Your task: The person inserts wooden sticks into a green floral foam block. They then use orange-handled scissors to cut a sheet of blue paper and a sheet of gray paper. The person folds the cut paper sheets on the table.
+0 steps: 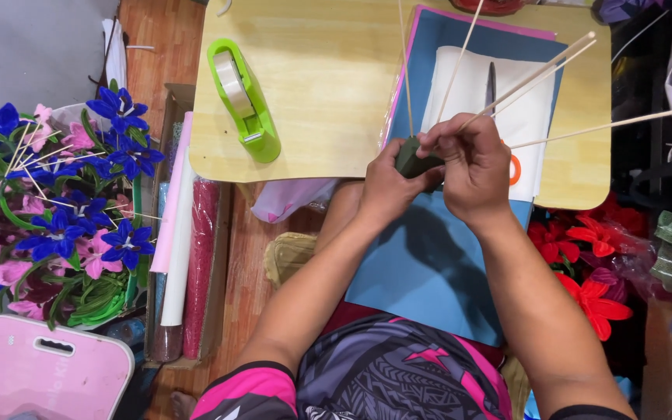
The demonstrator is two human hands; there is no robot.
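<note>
Holding a dark green roll of floral tape (415,162) at centre frame, the left hand (386,189) pinches it closed while the right hand (472,167) clamps thin wooden sticks (538,74) fanning toward one o'clock. Keeping the stick ends bunched and the tape taut seems wise. At nine o'clock, a cardboard box (166,117) holds paper rolls (176,225); blue and pink artificial flowers (64,202) lie beside it.

A low, pale wooden table (328,85) with rounded corners stood over a reddish wooden floor (243,264). On its left part lay a bright green tape dispenser (244,99). Its right part carried sheets of blue paper (429,264) overhanging the near edge, with white paper (499,109) on top.
</note>
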